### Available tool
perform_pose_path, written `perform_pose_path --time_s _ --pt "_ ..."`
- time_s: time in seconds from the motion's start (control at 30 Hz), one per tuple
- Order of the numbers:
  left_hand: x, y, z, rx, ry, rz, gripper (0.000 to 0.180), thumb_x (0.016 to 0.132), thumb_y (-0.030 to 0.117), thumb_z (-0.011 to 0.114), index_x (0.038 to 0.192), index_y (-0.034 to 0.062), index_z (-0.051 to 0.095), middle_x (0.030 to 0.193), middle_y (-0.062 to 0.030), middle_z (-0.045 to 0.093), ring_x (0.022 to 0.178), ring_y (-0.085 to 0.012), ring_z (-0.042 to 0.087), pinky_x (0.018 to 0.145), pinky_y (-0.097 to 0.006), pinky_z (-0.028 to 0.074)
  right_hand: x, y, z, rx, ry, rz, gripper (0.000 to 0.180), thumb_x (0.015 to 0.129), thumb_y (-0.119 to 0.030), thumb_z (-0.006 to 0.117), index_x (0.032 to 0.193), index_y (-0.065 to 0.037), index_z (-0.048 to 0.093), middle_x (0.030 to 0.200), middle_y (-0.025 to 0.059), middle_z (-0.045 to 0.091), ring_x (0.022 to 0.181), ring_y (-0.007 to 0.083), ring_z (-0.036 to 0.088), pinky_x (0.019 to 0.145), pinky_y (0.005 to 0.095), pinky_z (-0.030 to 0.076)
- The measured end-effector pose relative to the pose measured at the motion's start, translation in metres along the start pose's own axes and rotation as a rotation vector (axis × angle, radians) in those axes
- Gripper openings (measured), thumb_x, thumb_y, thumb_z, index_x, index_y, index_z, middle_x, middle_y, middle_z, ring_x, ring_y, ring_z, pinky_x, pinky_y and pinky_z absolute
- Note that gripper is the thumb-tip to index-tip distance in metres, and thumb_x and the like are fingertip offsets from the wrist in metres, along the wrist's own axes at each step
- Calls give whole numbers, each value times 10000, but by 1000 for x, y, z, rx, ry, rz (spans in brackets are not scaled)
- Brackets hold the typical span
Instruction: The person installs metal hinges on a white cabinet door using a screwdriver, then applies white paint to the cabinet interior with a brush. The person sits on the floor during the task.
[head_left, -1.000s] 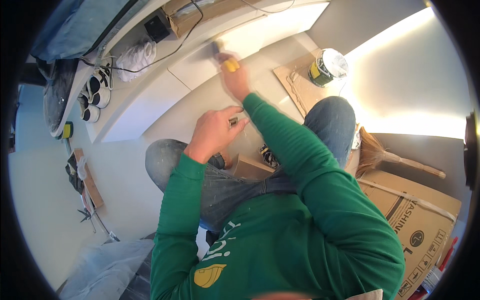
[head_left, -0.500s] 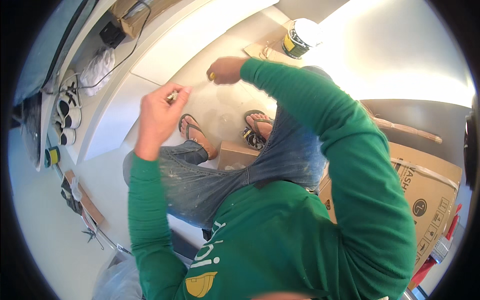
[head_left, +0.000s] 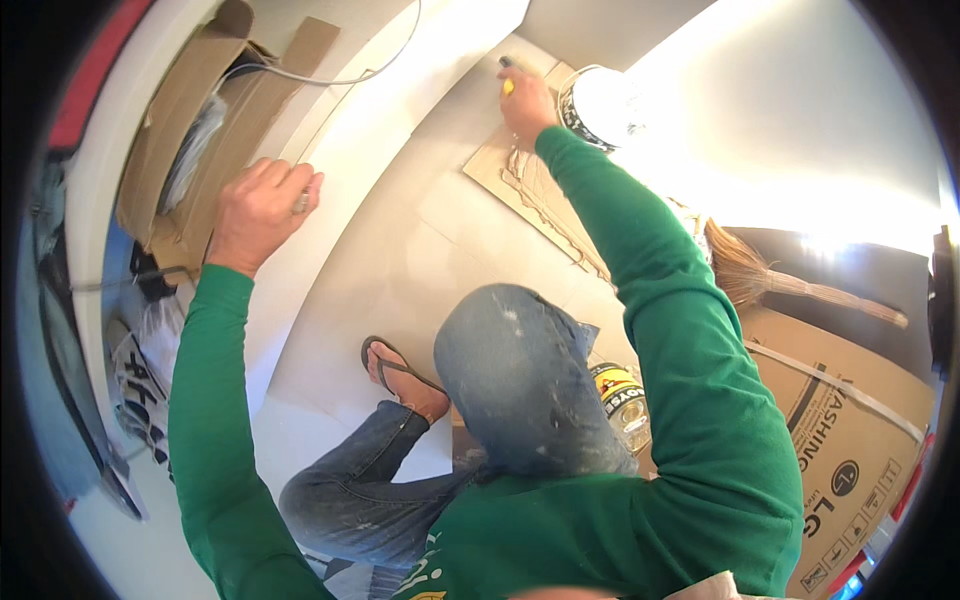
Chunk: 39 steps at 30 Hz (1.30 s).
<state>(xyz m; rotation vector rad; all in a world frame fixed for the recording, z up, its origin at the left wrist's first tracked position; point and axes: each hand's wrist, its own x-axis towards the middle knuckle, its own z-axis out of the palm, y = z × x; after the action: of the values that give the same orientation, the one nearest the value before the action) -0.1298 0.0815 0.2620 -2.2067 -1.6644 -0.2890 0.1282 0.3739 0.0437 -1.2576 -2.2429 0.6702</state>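
Note:
My left hand (head_left: 258,212) is closed, held up beside the white cabinet front. A small metallic piece (head_left: 300,203) peeks out between its fingers, too little of it visible to name. Farther off, my right hand (head_left: 528,108) reaches forward, wrapped round a yellow-and-black handled tool (head_left: 508,86); its kind is not clear, and the fingers cover most of it. Just right of that hand stands a white bucket (head_left: 604,105) with a dark patterned side. Underneath lies a flat piece of cardboard (head_left: 500,165) with a torn edge.
An open cardboard box (head_left: 170,130) with plastic inside sits on the left shelf, a cable near it. At right are a straw broom (head_left: 790,282) and a large carton (head_left: 850,420). A yellow-and-black tin (head_left: 622,395) stands by my raised knee. A bright light glares off the right wall.
My right hand has reached farther forward, toward the bucket. My left hand has moved left, away from it. The view has shifted, and one knee now stands up in the middle.

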Motion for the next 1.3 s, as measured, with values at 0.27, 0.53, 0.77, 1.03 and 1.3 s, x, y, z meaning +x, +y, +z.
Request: perform_pose_path --time_s 0.27,0.53,0.77,1.03,1.3 --pt "6 -16 11 -43 17 -141 69 876 64 768 908 69 708 722 -66 572 630 -247 567 557 -380 462 69 80 60 -203 -161 117 301 883 -116 597 1167 -108 696 1043 211 729 981 425 691 877 492 552" --pt "11 -17 8 -74 -91 -198 67 896 63 756 930 38 703 758 -96 618 656 -279 600 582 -405 472 -180 -78 69 238 -649 -154 326 837 -49 654 1162 -70 662 1139 228 657 1091 410 659 932 499 553" --pt "12 -16 11 -40 -57 -191 94 883 99 776 907 68 691 723 -64 580 627 -252 571 559 -391 461 52 51 42 -97 114 42 329 849 -55 623 1168 -109 684 1254 206 646 1135 418 627 961 483 525" --pt "9 -17 11 -65 -100 -219 76 898 62 753 935 44 690 770 -98 632 673 -289 610 596 -411 479 -76 -37 138 -111 -612 -379 311 846 -113 641 1154 -75 666 1143 157 655 1143 336 639 912 481 547" --pt "12 -14 11 -38 -58 -207 103 884 102 779 908 68 685 731 -65 607 628 -241 587 572 -386 475 -163 -89 85 442 -793 -376 329 902 -161 640 1224 -95 665 1329 131 647 1200 355 630 1026 460 506"
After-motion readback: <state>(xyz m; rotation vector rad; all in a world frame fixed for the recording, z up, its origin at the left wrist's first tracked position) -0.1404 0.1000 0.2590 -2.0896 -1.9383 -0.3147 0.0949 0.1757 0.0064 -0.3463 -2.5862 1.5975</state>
